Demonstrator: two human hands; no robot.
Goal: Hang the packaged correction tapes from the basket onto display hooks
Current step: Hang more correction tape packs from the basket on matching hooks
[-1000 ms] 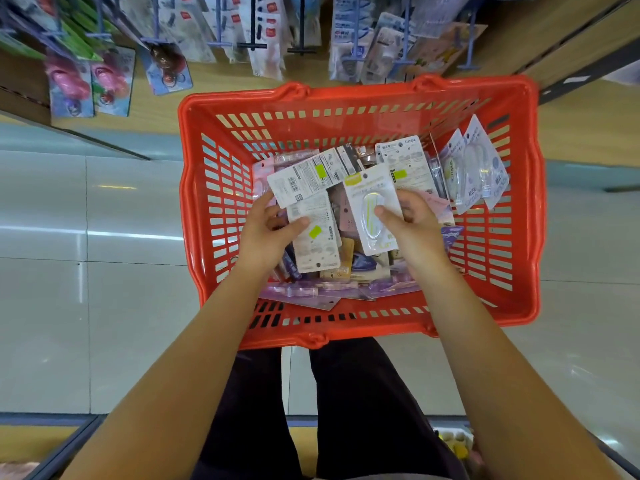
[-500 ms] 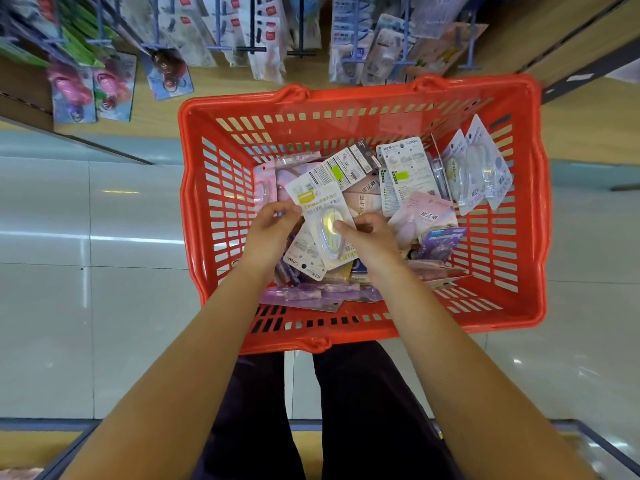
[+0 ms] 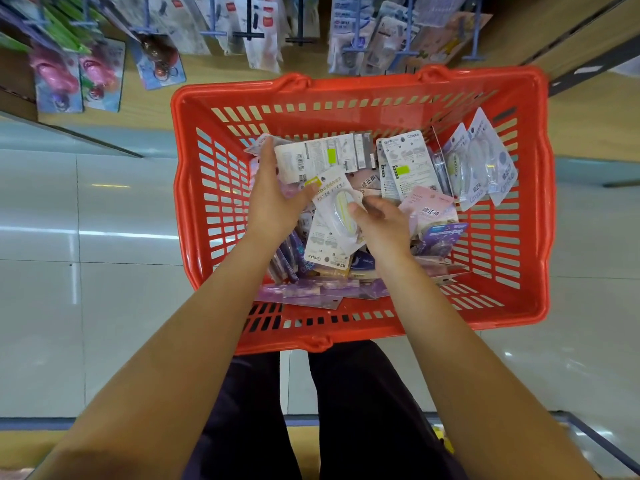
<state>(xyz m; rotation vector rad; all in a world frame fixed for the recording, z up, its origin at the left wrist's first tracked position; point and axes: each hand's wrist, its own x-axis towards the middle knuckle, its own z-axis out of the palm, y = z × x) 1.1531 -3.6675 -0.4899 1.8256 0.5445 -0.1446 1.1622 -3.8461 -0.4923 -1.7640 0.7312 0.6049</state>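
A red plastic basket (image 3: 360, 88) sits on the floor below me, filled with several packaged correction tapes. My left hand (image 3: 273, 199) is inside it, gripping a stack of white packs (image 3: 318, 157) held back-side up. My right hand (image 3: 381, 223) pinches a white pack with a yellow-green tape (image 3: 334, 206) and presses it against the left hand's stack. Loose packs lie around them: white ones (image 3: 405, 164) at the back, a pink one (image 3: 429, 206) and clear blister packs (image 3: 485, 164) to the right, purple ones (image 3: 311, 292) along the near wall.
Display hooks (image 3: 249, 32) with hanging packaged goods run along the wooden shelf wall beyond the basket. Pink toys on cards (image 3: 62, 77) hang at the far left. Pale glossy floor tiles (image 3: 86, 237) lie on both sides of the basket. My dark-trousered legs (image 3: 311, 410) are below.
My right hand carried the yellow-green tape pack leftward from the basket's middle to my left hand. My left hand rose toward the basket's far side with its stack.
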